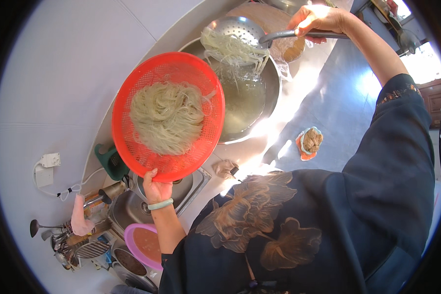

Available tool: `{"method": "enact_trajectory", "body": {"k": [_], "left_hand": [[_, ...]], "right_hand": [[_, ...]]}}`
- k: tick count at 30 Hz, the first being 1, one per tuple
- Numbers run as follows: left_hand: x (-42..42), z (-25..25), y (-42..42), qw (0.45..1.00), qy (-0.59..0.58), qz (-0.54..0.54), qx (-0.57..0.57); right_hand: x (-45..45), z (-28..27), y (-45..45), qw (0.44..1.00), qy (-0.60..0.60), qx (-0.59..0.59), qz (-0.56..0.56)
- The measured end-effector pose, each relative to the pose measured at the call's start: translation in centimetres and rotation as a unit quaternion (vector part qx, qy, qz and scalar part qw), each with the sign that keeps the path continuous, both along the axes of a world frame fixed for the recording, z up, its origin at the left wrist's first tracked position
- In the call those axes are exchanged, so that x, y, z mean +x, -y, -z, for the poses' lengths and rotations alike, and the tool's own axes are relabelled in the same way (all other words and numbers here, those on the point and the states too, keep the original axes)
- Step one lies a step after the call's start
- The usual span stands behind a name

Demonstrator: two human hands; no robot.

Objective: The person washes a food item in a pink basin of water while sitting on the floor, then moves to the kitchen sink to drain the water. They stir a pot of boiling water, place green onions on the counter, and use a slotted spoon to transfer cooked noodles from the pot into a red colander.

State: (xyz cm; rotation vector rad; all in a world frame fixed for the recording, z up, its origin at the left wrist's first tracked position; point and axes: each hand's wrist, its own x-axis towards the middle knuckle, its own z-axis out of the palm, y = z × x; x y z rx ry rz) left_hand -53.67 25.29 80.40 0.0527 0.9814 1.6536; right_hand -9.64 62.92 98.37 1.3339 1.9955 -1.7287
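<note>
My left hand (156,187) grips the near rim of a red plastic colander (123,147), its thumb over the edge. Inside lies a mound of pale, translucent noodles (169,114). My right hand (318,22) is closed around the handle of a perforated metal skimmer (242,27). Wet noodles (231,47) rest in the skimmer, and some strands hang over its edge towards a large metal pot (275,95). Cloudy, pale liquid (240,106) fills part of the pot. The colander covers the pot's left side.
Below the colander is a stainless sink (126,209), with a green strainer (112,161) by the wall. A pink-rimmed basin (132,235) holds brownish liquid. Kitchen utensils (64,246) stand at lower left. Beyond the pot lies a round wooden board (270,18). A beige cloth (226,169) lies on the counter.
</note>
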Motion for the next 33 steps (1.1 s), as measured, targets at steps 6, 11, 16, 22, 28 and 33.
{"method": "enact_trajectory", "body": {"k": [6, 11, 16, 22, 28, 33], "left_hand": [[-0.3, 0.4, -0.2, 1.0, 0.012, 0.011, 0.01], [-0.4, 0.5, -0.1, 0.999, 0.034, 0.012, 0.029], [-0.7, 0.9, 0.1, 0.998, 0.042, 0.018, 0.035], [-1.0, 1.8, 0.4, 0.999, 0.03, 0.01, 0.024], [-1.0, 1.4, 0.4, 0.999, 0.025, 0.015, 0.026], [-1.0, 1.4, 0.4, 0.999, 0.039, 0.019, 0.022]], "right_hand": [[-5.6, -8.8, 1.2, 0.985, 0.037, 0.159, -0.063], [-9.7, -11.7, 1.7, 0.992, -0.058, 0.1, -0.046], [-13.6, -10.7, 3.4, 0.985, -0.1, 0.106, -0.091], [-17.5, -1.3, 6.2, 0.96, -0.087, 0.219, -0.149], [-17.2, 4.4, 11.6, 0.756, -0.179, 0.606, -0.171], [-14.6, 4.2, 13.4, 0.766, -0.133, 0.621, -0.097]]}}
